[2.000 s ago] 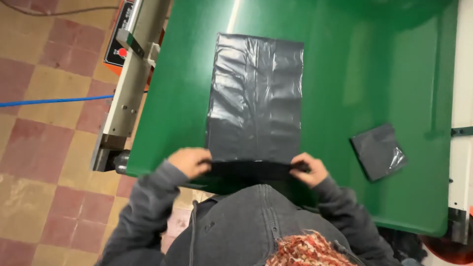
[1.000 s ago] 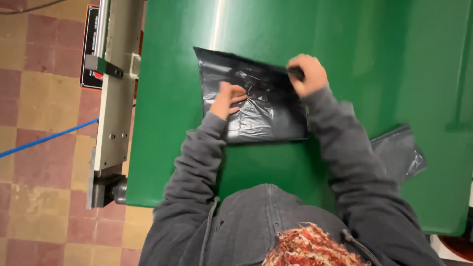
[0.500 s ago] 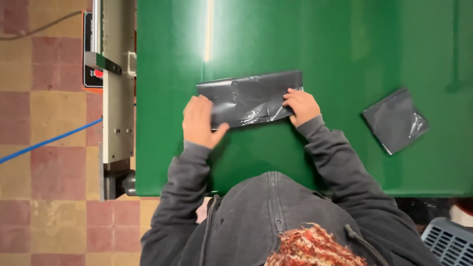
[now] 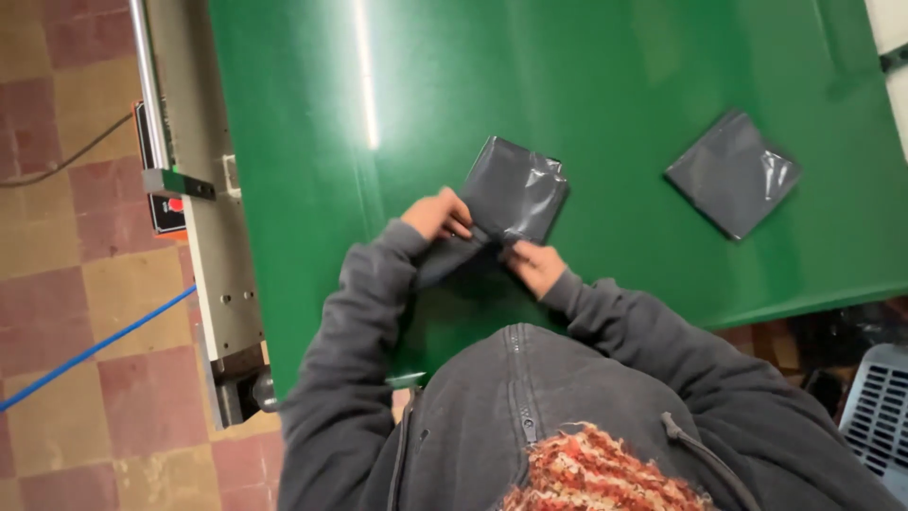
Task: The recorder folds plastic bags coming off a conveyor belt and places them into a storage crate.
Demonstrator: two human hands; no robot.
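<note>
Dark grey plastic bag [image 4: 515,194], folded to a small square, lying on the green surface [image 4: 426,104] just ahead of the person. Left hand [image 4: 437,214] pinches its near left edge, fingers closed on the plastic; right hand [image 4: 534,265] grips the near right edge likewise. Second folded grey bag [image 4: 733,172] lies well apart to the right. Grey metal machine frame [image 4: 203,237] borders the surface's left side, above a checkered tile floor [image 4: 66,246].

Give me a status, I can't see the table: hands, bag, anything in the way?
Left hand and right hand gripping folded grey plastic bag. Finished folded bag lies apart. Green table, nothing blocking.
</note>
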